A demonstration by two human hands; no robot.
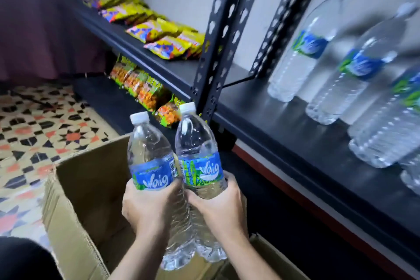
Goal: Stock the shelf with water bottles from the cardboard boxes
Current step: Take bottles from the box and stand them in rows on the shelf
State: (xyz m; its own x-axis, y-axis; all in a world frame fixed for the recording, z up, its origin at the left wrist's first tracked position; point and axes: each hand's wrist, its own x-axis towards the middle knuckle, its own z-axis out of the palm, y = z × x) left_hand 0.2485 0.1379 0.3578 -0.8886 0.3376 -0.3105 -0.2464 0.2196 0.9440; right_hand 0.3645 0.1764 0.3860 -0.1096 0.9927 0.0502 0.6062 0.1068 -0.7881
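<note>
I hold two clear water bottles with blue labels and white caps above an open cardboard box (75, 188). My left hand (147, 207) grips the left bottle (150, 150) around its middle. My right hand (218, 204) grips the right bottle (197, 145) just below its label. The two bottles touch side by side and stand nearly upright. On the black shelf (295, 134) to the right stand several more of the same bottles (304, 52), in a row that runs off the right edge.
A black perforated upright post (216, 52) divides the shelving. Left of it, yellow snack packets (159, 34) lie on the upper board and orange-green packets (141, 88) on the lower one. A patterned tile floor (34, 132) lies to the left. A dark curtain hangs behind.
</note>
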